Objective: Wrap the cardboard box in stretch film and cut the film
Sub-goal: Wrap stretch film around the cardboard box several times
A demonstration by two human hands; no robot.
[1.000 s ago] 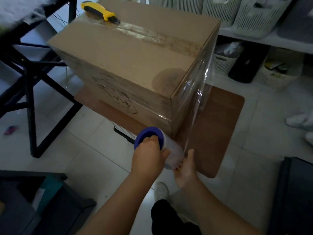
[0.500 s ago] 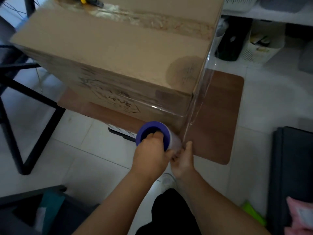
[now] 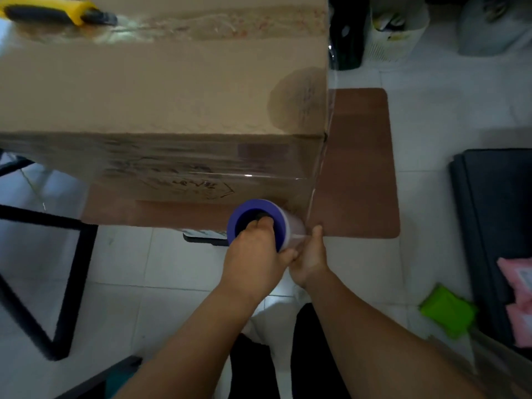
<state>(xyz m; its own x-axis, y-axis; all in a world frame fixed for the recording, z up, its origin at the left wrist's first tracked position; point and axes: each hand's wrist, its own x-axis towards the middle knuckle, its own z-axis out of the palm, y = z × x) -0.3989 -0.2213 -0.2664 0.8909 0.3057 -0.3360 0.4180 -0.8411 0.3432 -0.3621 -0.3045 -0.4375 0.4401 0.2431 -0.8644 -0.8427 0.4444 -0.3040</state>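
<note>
Cardboard box [image 3: 161,90] sits on a brown worktop [image 3: 359,168], film [image 3: 319,180] stretched at its near right corner. My left hand [image 3: 253,263] grips the purple-cored roll [image 3: 259,220], fingers inside the core; my right hand [image 3: 309,260] clasps the roll's other end. A yellow knife [image 3: 54,12] lies on top.

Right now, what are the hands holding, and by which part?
The stretch film roll. The left hand has fingers hooked into its purple core end; the right hand holds its far end, beside the cardboard box.

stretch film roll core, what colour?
Blue-purple core, left hand gripping it; head view.
</note>
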